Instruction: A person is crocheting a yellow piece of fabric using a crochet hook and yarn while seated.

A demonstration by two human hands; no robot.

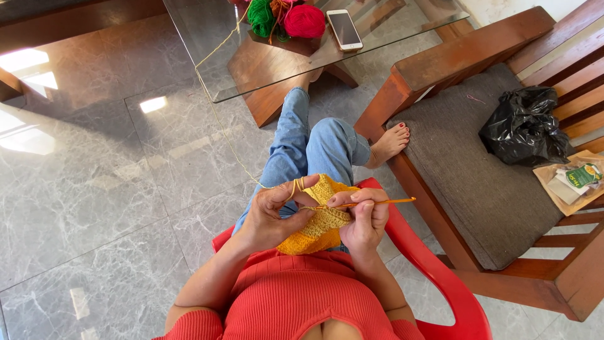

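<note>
A yellow crocheted piece (pixel 322 221) rests in my lap between both hands. My left hand (pixel 272 215) pinches its upper edge, with yellow yarn (pixel 220 126) looped over the index finger and running up to the glass table. My right hand (pixel 365 217) grips an orange crochet hook (pixel 387 201), whose tip lies at the work's top edge. I sit on a red plastic chair (pixel 440 277), in blue jeans and a red top.
A glass table (pixel 214 38) ahead carries green and red yarn balls (pixel 305 20) and a phone (pixel 344 29). At right stands a wooden sofa (pixel 478 170) with a grey cushion, a black plastic bag (pixel 525 126) and a paper packet (pixel 572 179). Grey marble floor lies to the left.
</note>
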